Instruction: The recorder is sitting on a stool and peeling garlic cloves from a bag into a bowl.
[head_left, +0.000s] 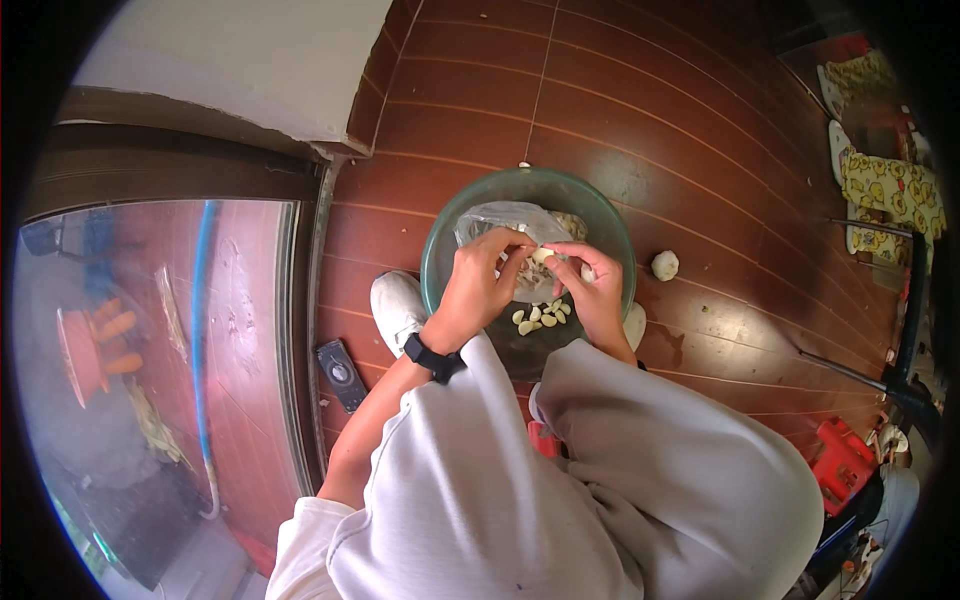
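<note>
Over a dark green basin, my left hand and my right hand meet with fingertips pinched together. Between them is a pale garlic clove, touched by the fingers of both hands. Beneath my fingers, a clear plastic bag lies in the basin, with bits that look like garlic skins in it. Several peeled garlic cloves are gathered on the near side of the basin. A whitish piece shows beside my right fingers; its kind is unclear.
A whole garlic bulb rests on the red-brown floor, right of the basin. A dark rectangular device lies by my left shoe. At left stands a framed glass door. Toward the right edge are a black metal frame and a red plastic object.
</note>
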